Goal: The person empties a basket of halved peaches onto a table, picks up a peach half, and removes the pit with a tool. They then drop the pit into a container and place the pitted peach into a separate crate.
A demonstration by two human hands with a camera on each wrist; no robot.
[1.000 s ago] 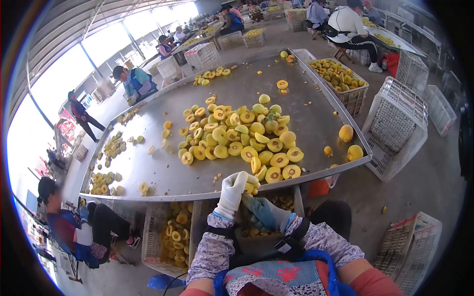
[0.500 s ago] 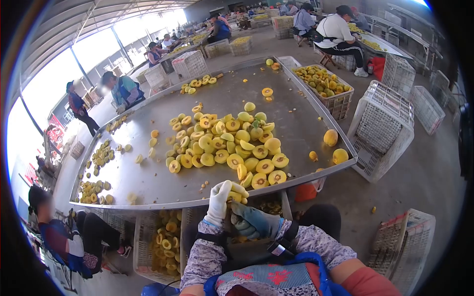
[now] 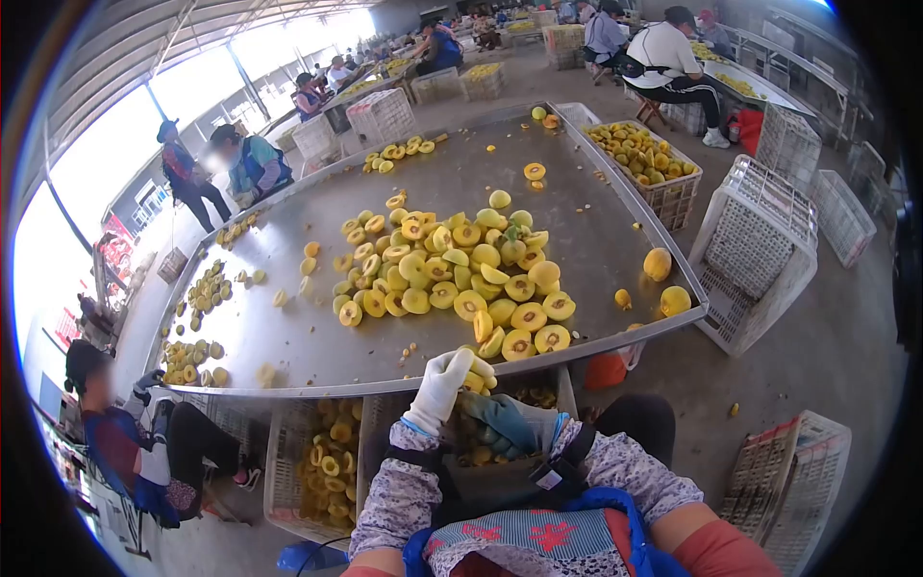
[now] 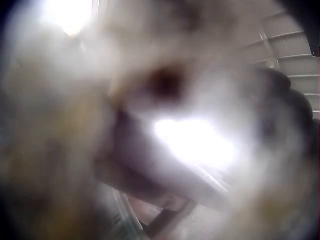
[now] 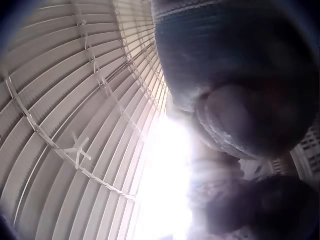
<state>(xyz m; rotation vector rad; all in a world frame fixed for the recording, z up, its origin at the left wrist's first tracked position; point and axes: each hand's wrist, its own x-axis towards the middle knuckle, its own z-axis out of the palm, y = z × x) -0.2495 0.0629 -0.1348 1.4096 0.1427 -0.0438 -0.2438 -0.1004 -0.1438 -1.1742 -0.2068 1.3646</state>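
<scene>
My left hand (image 3: 440, 388), in a white glove, grips yellow peach halves (image 3: 478, 375) just beyond the near edge of the metal table (image 3: 317, 375). Close beside it on the right is my right hand (image 3: 500, 423) in a blue-grey glove, fingers bent, over a crate partly hidden by both hands. Whether it holds anything I cannot tell. In the right wrist view the dark glove (image 5: 230, 65) fills the upper right; the left wrist view is mostly blur. A heap of halved peaches (image 3: 442, 269) lies on the table ahead.
A crate of peach halves (image 3: 332, 462) stands under the table's near edge. Stacked crates (image 3: 760, 250) and a full crate (image 3: 644, 168) flank the right side. One person (image 3: 125, 433) sits at the left; two more (image 3: 252, 168) are at the far left side.
The head view has swung left, then partly back. My right hand has shifted slightly against the left, which keeps its grip on the peach halves. The seated person's hand has come to the table corner.
</scene>
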